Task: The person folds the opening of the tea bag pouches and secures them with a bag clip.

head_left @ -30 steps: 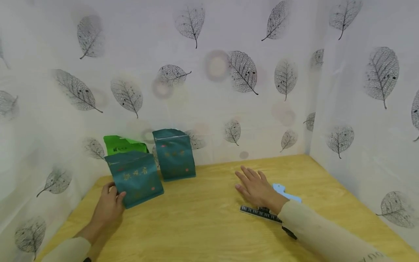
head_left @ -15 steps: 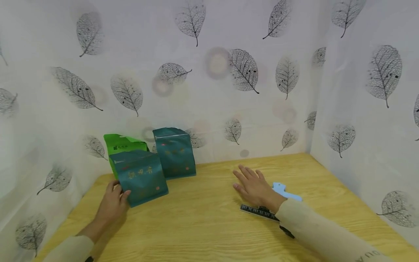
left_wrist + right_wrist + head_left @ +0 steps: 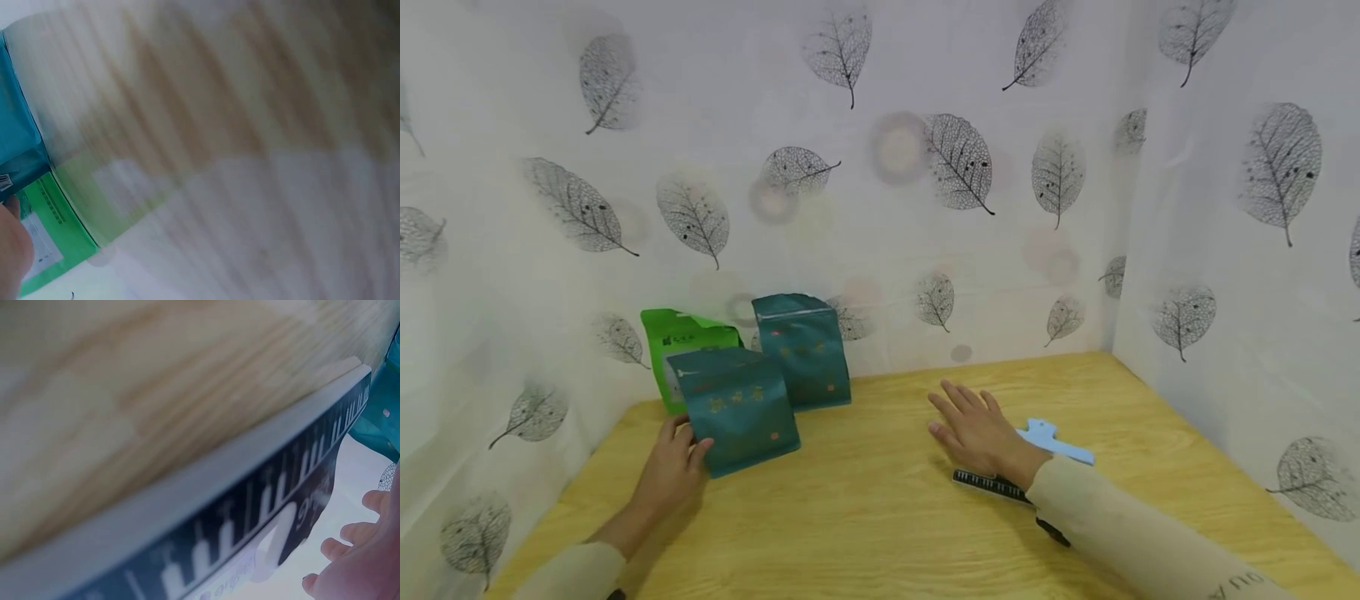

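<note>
My left hand (image 3: pixel 670 468) grips the lower left edge of a teal pouch (image 3: pixel 743 421) with gold characters, thumb on its front. Behind that pouch, in the head view, stand a bright green pouch (image 3: pixel 679 329) and a second teal pouch (image 3: pixel 808 354). On the right, my right hand (image 3: pixel 976 433) is spread palm down with straight fingers, holding nothing. Partly under its wrist and sleeve lies a black clip with a piano-key print (image 3: pixel 985 484), also large in the right wrist view. A light blue clip (image 3: pixel 1063 450) lies just beyond the wrist.
The wood-grain table (image 3: pixel 850 517) meets leaf-patterned white sheeting (image 3: pixel 880 250) at the back and both sides. The green pouch and the rear teal pouch stand close to the back sheeting.
My left hand has moved the front teal pouch to the right, showing more of the green pouch and overlapping the rear teal one. My right hand has shifted slightly left.
</note>
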The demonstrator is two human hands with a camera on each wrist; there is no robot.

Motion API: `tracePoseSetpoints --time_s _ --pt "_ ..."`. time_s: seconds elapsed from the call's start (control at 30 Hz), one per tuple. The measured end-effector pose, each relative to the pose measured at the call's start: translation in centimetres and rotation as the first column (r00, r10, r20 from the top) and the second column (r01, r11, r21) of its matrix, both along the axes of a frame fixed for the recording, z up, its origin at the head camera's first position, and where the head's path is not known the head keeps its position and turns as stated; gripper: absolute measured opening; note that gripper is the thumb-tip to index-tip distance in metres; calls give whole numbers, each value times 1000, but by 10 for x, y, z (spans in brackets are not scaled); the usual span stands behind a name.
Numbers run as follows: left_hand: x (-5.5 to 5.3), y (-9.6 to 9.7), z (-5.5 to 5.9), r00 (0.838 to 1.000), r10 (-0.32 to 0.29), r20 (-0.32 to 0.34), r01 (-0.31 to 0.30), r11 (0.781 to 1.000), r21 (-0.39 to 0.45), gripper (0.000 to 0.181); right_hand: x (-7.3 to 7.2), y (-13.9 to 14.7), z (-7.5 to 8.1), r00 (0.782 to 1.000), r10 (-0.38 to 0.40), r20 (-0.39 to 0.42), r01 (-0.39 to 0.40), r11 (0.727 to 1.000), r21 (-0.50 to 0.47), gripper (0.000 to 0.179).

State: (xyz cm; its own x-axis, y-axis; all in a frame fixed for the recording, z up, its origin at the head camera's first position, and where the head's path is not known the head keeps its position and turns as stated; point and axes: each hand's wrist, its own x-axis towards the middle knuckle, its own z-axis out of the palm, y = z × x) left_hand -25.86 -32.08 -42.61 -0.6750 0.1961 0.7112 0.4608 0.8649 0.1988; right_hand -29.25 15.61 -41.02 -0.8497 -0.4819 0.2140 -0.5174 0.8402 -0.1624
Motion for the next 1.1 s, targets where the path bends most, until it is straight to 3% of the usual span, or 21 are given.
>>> tracePoseSetpoints --time_s 0.4,0.73,1.1 --pt "1 19 4 997 -24 70 24 1000 5 16 -1 -5 1 1000 21 1 -21 1000 2 61" --pt "-1 28 1 998 -57 13 57 998 -7 19 -1 -11 0 999 28 -18 -28 1000 -4 60" --pt "1 41 3 997 -73 13 73 997 -15 20 -1 -21 1 999 32 1 -32 999 25 60"
